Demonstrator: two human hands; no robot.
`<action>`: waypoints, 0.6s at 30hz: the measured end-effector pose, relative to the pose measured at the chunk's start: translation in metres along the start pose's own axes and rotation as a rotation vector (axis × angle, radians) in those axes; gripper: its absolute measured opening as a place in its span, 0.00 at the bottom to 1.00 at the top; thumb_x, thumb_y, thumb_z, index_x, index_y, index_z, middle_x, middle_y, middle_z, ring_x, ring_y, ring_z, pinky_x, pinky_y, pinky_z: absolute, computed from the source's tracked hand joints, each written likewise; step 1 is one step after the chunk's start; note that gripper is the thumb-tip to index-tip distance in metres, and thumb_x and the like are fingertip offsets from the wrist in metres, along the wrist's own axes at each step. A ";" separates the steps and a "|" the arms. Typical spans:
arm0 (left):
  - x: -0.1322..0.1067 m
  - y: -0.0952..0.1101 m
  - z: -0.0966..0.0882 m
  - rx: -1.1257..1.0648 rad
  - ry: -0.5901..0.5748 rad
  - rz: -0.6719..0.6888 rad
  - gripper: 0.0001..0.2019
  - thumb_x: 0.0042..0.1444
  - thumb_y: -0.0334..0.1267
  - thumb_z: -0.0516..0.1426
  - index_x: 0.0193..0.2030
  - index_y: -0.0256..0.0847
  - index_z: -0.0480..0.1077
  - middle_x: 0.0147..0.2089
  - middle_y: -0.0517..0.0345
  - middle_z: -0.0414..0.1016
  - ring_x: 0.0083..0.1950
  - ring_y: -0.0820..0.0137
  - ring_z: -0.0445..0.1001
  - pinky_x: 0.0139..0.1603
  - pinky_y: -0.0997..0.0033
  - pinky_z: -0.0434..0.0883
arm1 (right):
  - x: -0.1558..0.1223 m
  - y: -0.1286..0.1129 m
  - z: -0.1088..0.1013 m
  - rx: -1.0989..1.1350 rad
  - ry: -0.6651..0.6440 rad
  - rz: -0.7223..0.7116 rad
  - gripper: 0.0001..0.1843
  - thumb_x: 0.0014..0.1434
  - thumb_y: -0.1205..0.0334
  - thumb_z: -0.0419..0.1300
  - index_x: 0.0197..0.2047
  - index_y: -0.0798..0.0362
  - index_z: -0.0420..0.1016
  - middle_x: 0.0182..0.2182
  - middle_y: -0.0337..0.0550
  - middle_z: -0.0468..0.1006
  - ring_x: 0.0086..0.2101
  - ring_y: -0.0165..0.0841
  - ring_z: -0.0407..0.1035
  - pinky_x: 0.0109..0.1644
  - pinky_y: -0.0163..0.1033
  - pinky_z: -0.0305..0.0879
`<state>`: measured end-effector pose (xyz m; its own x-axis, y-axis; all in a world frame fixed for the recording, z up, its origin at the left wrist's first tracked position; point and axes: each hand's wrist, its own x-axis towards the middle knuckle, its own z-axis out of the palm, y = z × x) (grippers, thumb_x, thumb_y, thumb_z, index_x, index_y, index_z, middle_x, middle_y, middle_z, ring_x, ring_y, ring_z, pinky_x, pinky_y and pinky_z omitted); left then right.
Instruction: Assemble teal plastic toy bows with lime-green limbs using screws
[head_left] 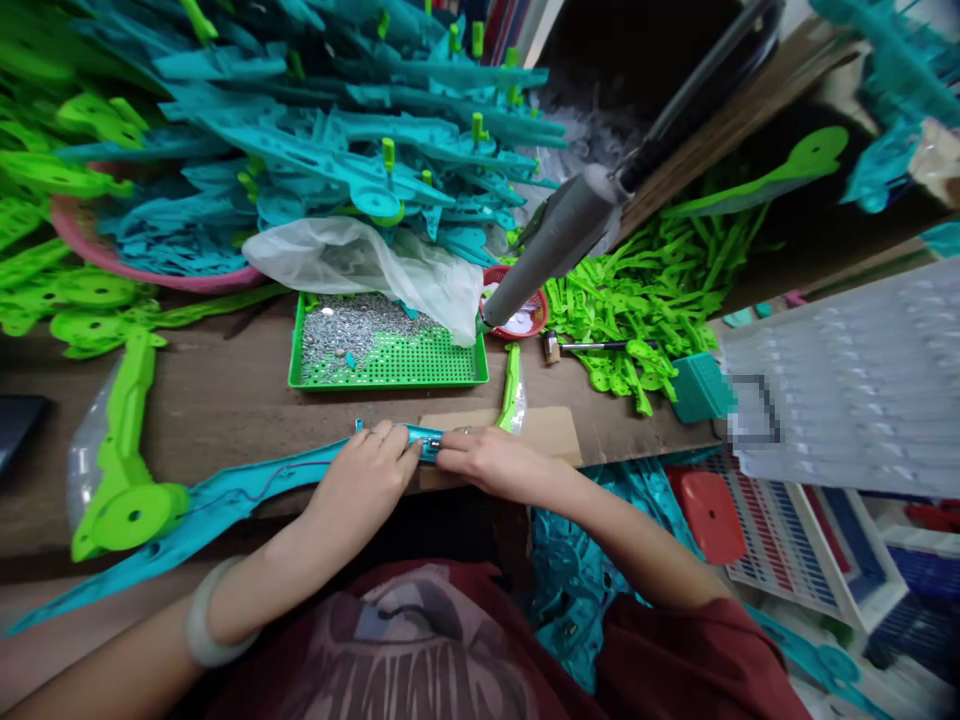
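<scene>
A long blue plastic part (262, 480) lies slantwise along the front edge of the table, with a thin dark wire running inside it. My left hand (373, 465) is closed over this part near its right end. From the other side, my right hand (491, 462) grips the same end with fingers pinched together. A small metallic piece (433, 446) shows in the blue part between my fingertips; its kind is too small to make out. Under the part's left half sits a green plastic piece with a round disc (135, 515). Another green piece (511, 390) stands just beyond my right hand.
A green tray (390, 378) of small metal screws lies ahead, partly under a clear plastic bag (375, 265). Beside it are a red basket (536, 320), a grey power screwdriver (559, 240) and a hammer (553, 347). Blue parts (337, 150) and green parts (630, 290) are heaped behind.
</scene>
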<state>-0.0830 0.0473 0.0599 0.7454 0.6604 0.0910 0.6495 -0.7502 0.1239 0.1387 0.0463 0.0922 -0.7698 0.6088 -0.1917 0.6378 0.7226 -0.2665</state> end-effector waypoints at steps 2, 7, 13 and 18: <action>-0.001 0.000 0.001 0.011 0.010 0.001 0.12 0.63 0.24 0.53 0.47 0.35 0.77 0.38 0.50 0.71 0.42 0.59 0.70 0.43 0.60 0.70 | -0.002 -0.001 0.003 -0.040 0.012 0.033 0.08 0.70 0.68 0.55 0.38 0.54 0.73 0.43 0.42 0.73 0.33 0.30 0.66 0.34 0.37 0.57; -0.004 0.000 0.004 0.059 0.072 0.050 0.13 0.62 0.23 0.54 0.50 0.33 0.76 0.37 0.50 0.70 0.41 0.57 0.70 0.39 0.60 0.69 | -0.011 -0.008 0.011 -0.065 0.062 0.063 0.09 0.71 0.67 0.53 0.44 0.56 0.75 0.39 0.45 0.75 0.40 0.36 0.67 0.43 0.40 0.63; -0.008 -0.001 0.006 0.014 0.104 0.047 0.16 0.63 0.22 0.51 0.52 0.33 0.75 0.39 0.48 0.71 0.45 0.57 0.71 0.45 0.58 0.71 | -0.036 -0.017 0.041 -0.002 0.419 0.114 0.12 0.70 0.70 0.51 0.51 0.57 0.74 0.37 0.47 0.80 0.51 0.41 0.66 0.57 0.50 0.62; -0.008 -0.003 0.005 0.064 0.141 0.101 0.15 0.62 0.22 0.53 0.51 0.32 0.75 0.39 0.47 0.71 0.44 0.56 0.71 0.43 0.58 0.71 | -0.055 -0.027 0.064 -0.020 0.684 0.182 0.15 0.65 0.71 0.55 0.53 0.55 0.75 0.43 0.51 0.77 0.47 0.40 0.67 0.52 0.51 0.69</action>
<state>-0.0900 0.0439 0.0543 0.7820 0.5759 0.2384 0.5837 -0.8108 0.0441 0.1624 -0.0284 0.0493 -0.4674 0.7852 0.4063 0.7606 0.5914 -0.2678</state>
